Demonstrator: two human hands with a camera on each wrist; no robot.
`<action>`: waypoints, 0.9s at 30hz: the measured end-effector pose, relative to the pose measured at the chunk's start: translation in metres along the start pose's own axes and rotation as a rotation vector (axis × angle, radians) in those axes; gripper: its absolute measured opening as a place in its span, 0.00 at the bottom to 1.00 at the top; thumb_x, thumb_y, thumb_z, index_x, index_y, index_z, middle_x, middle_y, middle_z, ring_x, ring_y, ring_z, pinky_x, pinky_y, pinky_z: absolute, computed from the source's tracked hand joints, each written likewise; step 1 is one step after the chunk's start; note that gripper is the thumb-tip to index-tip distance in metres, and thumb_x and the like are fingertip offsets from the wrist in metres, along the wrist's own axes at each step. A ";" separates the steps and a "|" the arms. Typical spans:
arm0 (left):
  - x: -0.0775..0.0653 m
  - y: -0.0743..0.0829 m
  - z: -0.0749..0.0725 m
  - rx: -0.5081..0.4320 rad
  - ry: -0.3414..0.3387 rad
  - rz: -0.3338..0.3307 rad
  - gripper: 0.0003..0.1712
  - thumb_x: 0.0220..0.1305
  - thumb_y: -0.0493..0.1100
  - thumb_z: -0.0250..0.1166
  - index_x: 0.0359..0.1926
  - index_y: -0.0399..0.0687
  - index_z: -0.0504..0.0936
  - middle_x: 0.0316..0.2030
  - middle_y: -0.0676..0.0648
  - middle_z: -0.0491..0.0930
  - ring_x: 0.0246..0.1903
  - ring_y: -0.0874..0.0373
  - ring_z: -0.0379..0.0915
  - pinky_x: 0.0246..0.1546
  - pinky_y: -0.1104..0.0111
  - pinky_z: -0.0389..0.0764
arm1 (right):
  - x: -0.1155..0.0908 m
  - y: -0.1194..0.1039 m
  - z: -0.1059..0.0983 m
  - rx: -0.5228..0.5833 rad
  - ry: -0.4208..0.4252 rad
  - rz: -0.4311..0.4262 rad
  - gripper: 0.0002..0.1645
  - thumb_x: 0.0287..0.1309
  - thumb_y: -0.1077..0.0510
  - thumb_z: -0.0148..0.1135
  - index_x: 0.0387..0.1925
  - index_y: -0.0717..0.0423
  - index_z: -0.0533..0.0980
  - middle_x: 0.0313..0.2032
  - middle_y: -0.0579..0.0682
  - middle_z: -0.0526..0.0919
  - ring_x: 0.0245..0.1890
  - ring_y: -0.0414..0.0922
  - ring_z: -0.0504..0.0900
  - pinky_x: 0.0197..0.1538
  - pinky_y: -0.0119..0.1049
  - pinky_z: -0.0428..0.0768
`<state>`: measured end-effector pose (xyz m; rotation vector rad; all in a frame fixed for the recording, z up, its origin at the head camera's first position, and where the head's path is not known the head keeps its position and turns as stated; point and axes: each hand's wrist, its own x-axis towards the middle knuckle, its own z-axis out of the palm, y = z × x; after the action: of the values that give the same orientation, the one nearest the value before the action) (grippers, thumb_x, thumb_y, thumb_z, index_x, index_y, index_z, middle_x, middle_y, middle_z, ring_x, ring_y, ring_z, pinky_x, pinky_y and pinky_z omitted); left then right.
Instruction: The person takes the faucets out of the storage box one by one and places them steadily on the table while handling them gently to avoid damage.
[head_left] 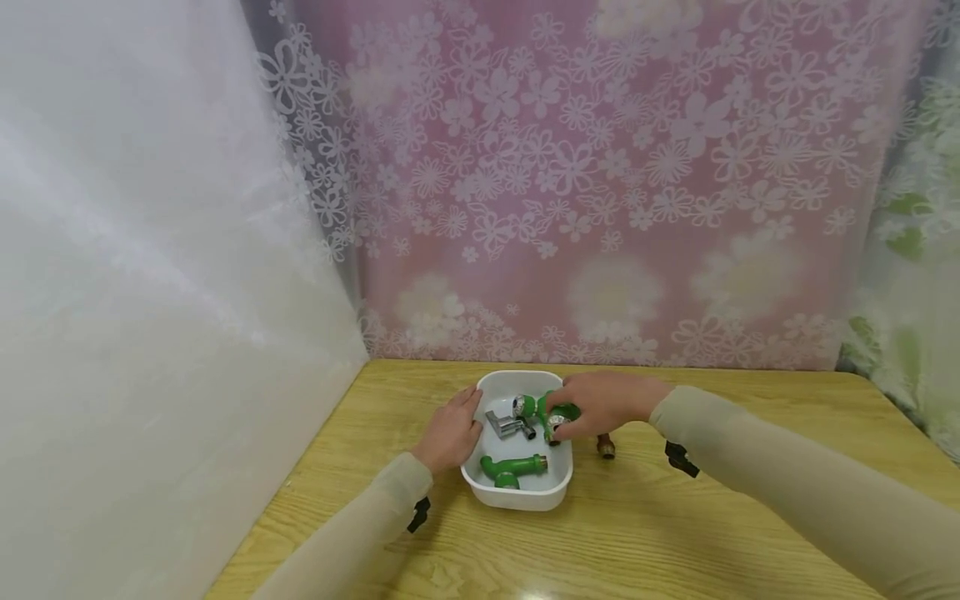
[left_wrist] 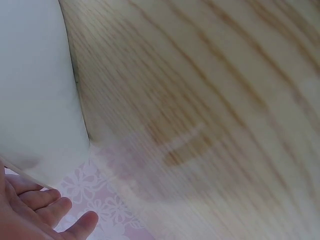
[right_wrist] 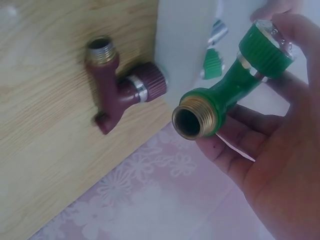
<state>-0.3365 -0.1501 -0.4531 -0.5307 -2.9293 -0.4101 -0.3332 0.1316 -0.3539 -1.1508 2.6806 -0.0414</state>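
My right hand (head_left: 609, 398) grips a green tap (right_wrist: 232, 92) by its body and knob over the right side of a white plastic tub (head_left: 517, 500). The tap's brass threaded end points toward the right wrist camera. Along the tub's left rim rests my left hand (head_left: 448, 429), its fingers loosely extended in the left wrist view. Inside the tub, a chrome tap (head_left: 504, 425) lies near the left wall and a green tap (head_left: 517, 467) at the front. Another green part with a silver-capped knob (head_left: 525, 406) shows toward the back, partly overlapped by my right hand.
A maroon tap (right_wrist: 117, 92) with a brass thread lies on the wooden table (head_left: 712, 517), just right of the tub. Behind the table hangs a pink flowered curtain (head_left: 600, 208); a white sheet (head_left: 150, 292) closes off the left side.
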 end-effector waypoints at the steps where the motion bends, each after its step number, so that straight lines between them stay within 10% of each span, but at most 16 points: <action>1: 0.000 0.000 0.000 -0.002 0.000 -0.003 0.32 0.74 0.42 0.52 0.75 0.37 0.62 0.75 0.38 0.60 0.74 0.44 0.58 0.73 0.52 0.63 | -0.001 0.003 0.001 0.007 0.000 -0.001 0.27 0.64 0.31 0.58 0.59 0.36 0.77 0.54 0.46 0.79 0.49 0.43 0.79 0.54 0.48 0.80; 27: 0.001 -0.003 0.003 -0.008 -0.011 -0.018 0.32 0.75 0.43 0.51 0.76 0.39 0.61 0.76 0.40 0.59 0.75 0.45 0.57 0.73 0.51 0.63 | -0.033 0.063 0.032 0.113 -0.012 0.149 0.34 0.65 0.31 0.58 0.63 0.46 0.76 0.56 0.49 0.81 0.54 0.50 0.80 0.55 0.54 0.80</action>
<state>-0.3386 -0.1512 -0.4562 -0.5091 -2.9468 -0.4218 -0.3494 0.2011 -0.3858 -0.9129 2.7065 -0.1589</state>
